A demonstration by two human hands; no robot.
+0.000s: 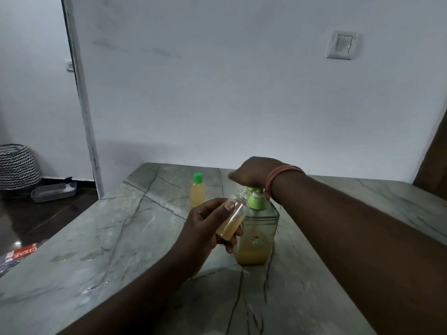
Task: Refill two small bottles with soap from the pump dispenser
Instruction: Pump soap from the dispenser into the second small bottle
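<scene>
A clear square pump dispenser (260,228) with a green pump head stands on the marble table (96,250), yellow soap low in its base. My right hand (251,174) presses down on top of the pump head. My left hand (205,228) holds a small uncapped clear bottle (233,220), tilted with its mouth up against the pump nozzle and partly filled with yellow soap. A second small bottle (197,191), with a green cap and full of yellow soap, stands upright behind and to the left of the dispenser.
The table's far edge meets a white wall with a light switch (341,45). Left of the table the floor holds a zigzag-patterned basket (17,165) and a grey tray (54,192). A red printed packet (20,252) lies at the table's left edge.
</scene>
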